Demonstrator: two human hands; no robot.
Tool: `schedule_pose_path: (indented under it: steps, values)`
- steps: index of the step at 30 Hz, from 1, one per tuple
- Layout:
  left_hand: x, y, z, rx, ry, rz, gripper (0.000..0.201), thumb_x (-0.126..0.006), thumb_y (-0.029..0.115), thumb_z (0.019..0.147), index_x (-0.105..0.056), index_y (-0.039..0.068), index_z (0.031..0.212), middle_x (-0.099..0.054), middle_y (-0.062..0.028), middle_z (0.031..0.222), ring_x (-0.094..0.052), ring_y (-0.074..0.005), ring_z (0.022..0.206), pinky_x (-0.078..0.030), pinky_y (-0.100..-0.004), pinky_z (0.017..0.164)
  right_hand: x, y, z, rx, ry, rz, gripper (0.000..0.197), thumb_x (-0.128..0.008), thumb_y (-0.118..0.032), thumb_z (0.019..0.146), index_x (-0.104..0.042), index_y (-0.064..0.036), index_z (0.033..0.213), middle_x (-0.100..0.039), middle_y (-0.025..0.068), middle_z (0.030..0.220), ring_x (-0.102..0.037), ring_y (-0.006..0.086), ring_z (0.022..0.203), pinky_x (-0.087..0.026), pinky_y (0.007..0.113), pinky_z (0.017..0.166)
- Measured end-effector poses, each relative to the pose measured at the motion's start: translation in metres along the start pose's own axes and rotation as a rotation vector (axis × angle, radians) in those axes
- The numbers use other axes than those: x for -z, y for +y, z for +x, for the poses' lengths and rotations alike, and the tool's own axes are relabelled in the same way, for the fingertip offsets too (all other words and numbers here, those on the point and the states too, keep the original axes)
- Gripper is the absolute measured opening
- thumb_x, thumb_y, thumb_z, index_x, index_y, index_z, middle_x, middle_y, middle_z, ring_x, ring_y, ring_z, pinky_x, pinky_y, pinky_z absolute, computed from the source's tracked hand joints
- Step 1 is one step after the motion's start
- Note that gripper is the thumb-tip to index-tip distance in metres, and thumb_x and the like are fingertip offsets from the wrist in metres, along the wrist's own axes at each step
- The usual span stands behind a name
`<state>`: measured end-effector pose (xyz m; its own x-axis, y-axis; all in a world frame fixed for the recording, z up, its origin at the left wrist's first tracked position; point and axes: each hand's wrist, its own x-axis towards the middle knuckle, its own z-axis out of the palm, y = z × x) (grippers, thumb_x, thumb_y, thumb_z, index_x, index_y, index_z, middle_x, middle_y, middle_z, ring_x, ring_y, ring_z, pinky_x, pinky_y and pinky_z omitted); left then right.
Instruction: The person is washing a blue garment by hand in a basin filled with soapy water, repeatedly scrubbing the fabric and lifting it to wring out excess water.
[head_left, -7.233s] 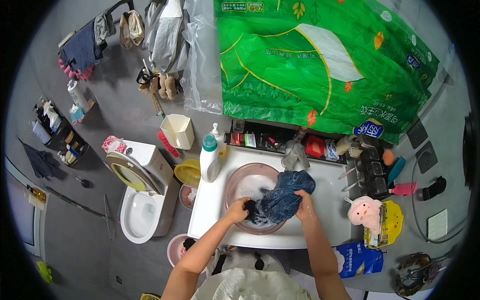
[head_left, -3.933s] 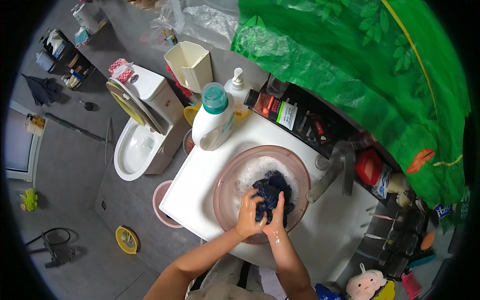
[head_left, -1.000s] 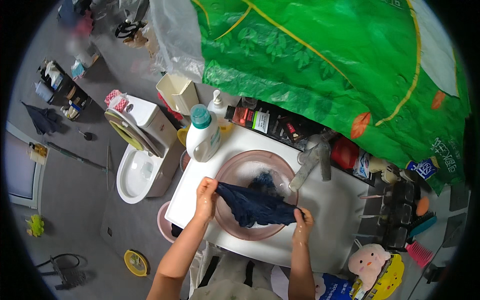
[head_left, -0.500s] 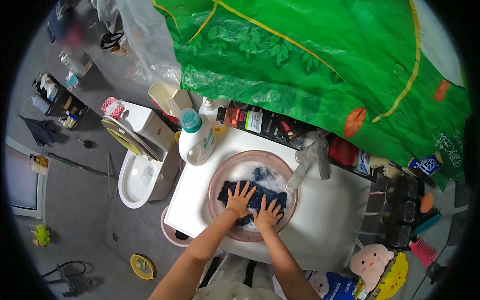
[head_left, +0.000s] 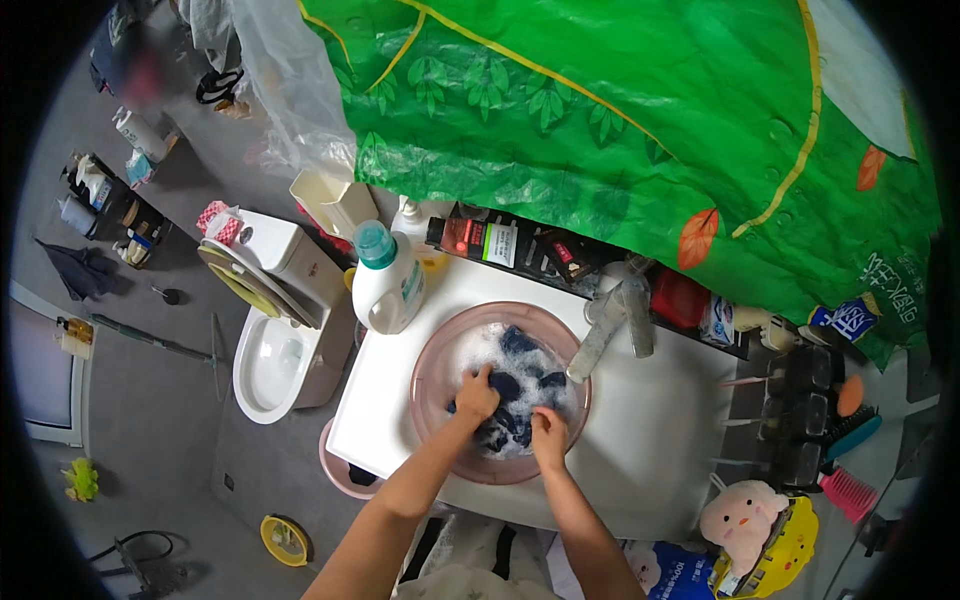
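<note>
A pinkish translucent basin [head_left: 428,337] stands on the white washstand top, holding sudsy water and a dark blue cloth item [head_left: 504,386], bunched and partly under foam. My left hand [head_left: 478,396] is closed on the cloth at the left of the basin, thumb toward the far side. My right hand [head_left: 549,438] is over the near right part, its fingers curled in on the wet cloth beside them; the fingertips are partly hidden by suds. A metal faucet [head_left: 612,325] leans over the basin's right rim.
A white detergent bottle [head_left: 388,290] with a teal cap stands left of the basin. Bottles and boxes fill a black tray [head_left: 580,255] behind. A green plastic sheet [head_left: 560,110] hangs over the far side. To the left are a toilet [head_left: 275,362] and a pink tub [head_left: 340,470].
Both hands have gone from lying flat with spread fingers on the cloth to curled, closed fingers. The cloth is now bunched and broken up among the foam.
</note>
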<state>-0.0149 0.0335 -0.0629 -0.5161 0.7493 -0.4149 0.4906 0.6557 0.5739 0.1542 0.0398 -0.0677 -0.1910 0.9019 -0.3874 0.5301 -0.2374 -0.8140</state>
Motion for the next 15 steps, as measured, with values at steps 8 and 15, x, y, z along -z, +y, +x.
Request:
schedule_pose_path:
  steps: [8, 15]
  values:
    - [0.031, 0.043, -0.113, -0.386, 0.1, -0.521, 0.032, -0.054, 0.01, 0.065, -0.06, 0.002, 0.095, -0.055, -0.0183, 0.088, -0.054, -0.0356, 0.085, -0.043, -0.0362, 0.077, -0.002, -0.051, 0.008, -0.635, -0.381, 1.071, 0.062, -0.047, -0.062, 0.076, -0.053, -0.0096, 0.109, -0.058, 0.0049, 0.102, -0.055, 0.0213, 0.094, -0.043, 0.036, 0.084]
    - [0.024, 0.028, -0.089, -0.409, 0.326, -0.195, 0.025, -0.067, 0.025, 0.061, -0.06, 0.006, 0.076, -0.058, -0.0135, 0.077, -0.058, -0.0313, 0.071, -0.046, -0.0385, 0.063, -0.043, -0.026, -0.01, -0.422, -0.455, 1.313, 0.034, -0.037, -0.024, 0.089, -0.046, -0.0075, 0.118, -0.05, 0.0089, 0.115, -0.049, 0.0224, 0.105, -0.04, 0.035, 0.091]
